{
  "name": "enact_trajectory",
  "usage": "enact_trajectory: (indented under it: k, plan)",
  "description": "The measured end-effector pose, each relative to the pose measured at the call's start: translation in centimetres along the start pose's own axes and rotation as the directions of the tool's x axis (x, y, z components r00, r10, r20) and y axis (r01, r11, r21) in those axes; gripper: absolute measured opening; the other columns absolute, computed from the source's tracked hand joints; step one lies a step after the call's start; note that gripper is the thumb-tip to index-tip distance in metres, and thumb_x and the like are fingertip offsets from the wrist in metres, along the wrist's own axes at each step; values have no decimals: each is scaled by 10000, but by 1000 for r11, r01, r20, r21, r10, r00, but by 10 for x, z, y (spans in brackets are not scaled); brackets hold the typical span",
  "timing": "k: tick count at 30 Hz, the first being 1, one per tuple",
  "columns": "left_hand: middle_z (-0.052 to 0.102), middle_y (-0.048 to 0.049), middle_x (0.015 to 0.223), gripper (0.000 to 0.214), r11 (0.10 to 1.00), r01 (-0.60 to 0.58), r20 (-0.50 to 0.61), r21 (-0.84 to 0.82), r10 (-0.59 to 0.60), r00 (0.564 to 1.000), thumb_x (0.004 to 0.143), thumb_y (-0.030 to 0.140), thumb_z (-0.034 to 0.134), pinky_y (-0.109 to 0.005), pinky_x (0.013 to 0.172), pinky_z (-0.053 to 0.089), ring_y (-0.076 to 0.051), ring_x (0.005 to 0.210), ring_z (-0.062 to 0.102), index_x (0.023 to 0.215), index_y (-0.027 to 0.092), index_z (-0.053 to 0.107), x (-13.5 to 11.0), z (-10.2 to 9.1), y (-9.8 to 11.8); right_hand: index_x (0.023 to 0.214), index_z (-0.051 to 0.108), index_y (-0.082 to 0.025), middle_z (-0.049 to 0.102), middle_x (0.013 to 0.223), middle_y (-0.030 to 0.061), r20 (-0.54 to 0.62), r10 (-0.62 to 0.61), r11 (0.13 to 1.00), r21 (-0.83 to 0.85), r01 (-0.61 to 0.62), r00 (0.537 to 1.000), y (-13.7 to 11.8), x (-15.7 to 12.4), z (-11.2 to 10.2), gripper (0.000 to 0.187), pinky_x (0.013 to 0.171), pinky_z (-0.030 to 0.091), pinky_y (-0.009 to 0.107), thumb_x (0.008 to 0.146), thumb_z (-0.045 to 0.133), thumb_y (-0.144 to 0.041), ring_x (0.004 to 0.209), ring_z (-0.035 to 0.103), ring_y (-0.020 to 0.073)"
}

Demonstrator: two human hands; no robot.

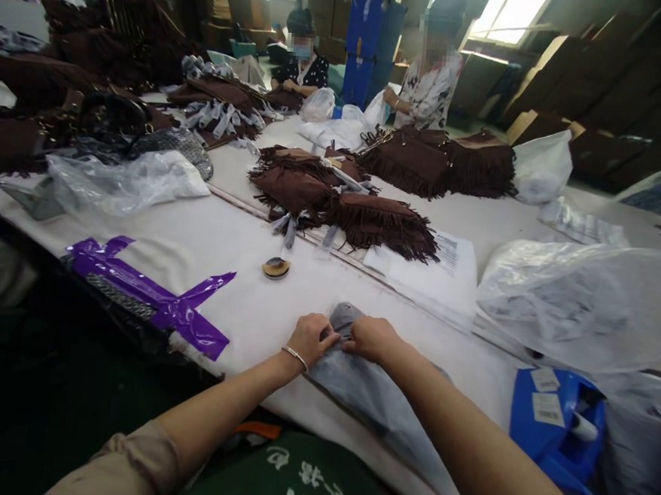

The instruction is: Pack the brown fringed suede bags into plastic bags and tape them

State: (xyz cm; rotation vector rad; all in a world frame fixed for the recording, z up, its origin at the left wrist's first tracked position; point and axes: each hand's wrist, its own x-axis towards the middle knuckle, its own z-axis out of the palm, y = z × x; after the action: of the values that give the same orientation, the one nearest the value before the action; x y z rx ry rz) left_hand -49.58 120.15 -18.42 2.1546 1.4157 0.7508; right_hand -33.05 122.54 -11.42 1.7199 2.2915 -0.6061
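A greyish, see-through plastic bag [366,389] lies along the front edge of the table, with something dark inside it that I cannot make out. My left hand [311,340], with a bracelet at the wrist, is closed in a pinch on the bag near its far end. Close beside it, my right hand [370,338] has its fingers curled and pressed onto the same part of the bag. The fingertips almost meet, and the bag's far tip sticks out beyond them. My right forearm covers part of the bag.
Purple tape [184,314] covers the table edge at left. Fringed brown bags [386,220] lie ahead, near a small round object [275,268]. At right are a large clear plastic bag [581,295] and a blue tape dispenser-like tool [550,421]. Two people sit across the table.
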Motion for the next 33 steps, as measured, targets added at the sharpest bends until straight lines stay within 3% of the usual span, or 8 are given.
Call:
enact_trajectory:
  k: [4,7,10,14,20,24,30,33]
  plan:
    - [585,-40,775,212,997,-41,-6,63,41,999,830,345,584,-333,725,387,-183,768,525,710,173,555,-3,1,0,651,679,-203,683,714,98,-38,123,989,-72,-125,992,14,4,-3,352,641,443,338,568,733,-540,714,623,243]
    - [583,-41,780,204,994,-50,16,94,49,999,834,341,579,-343,737,401,-190,783,529,722,174,549,-4,-4,3,737,690,-160,684,768,148,-142,180,977,-92,-194,973,33,-11,-12,355,701,447,390,732,626,-510,783,624,281]
    - [608,-69,905,150,983,-86,26,164,82,996,844,314,564,-385,833,405,-218,909,541,790,174,567,-4,-12,18,1062,630,-144,644,1064,166,-279,194,971,-84,-225,941,40,-37,-8,376,873,402,429,870,478,-430,1042,552,295]
    - [404,-71,1395,301,936,-248,46,248,245,969,916,279,427,-479,1098,161,-240,1306,310,1197,202,503,6,-9,45,1383,321,-189,383,1420,86,-485,87,995,-3,-101,870,38,-65,38,507,1082,207,432,934,338,-423,1337,262,228]
    - [270,20,1485,452,920,-293,327,261,201,923,951,385,289,-475,1126,78,-209,1382,177,1396,300,297,29,29,43,1429,200,-195,288,1472,70,-547,145,987,138,-82,824,63,-71,97,571,1115,117,477,932,318,-450,1368,197,216]
    - [225,25,1497,470,916,-298,356,269,193,914,950,352,270,-475,1129,63,-200,1388,157,1416,297,257,32,40,39,1426,216,-210,287,1473,57,-539,175,977,200,-77,824,68,-74,91,572,1123,104,464,927,318,-471,1371,190,209]
    - [372,-11,1433,481,951,-283,338,126,227,913,917,397,263,-497,1117,163,-216,1359,259,1356,254,395,42,38,17,1390,299,-257,375,1430,36,-456,247,927,367,-72,855,78,-84,66,552,1124,120,399,910,341,-526,1329,279,179]
    - [425,-84,1395,607,994,-98,251,38,85,964,865,492,277,-428,1080,307,-227,1303,371,1357,153,383,46,26,-10,1326,404,-259,508,1314,48,-429,323,907,395,-146,844,90,-92,53,526,1082,226,397,885,389,-545,1230,413,198]
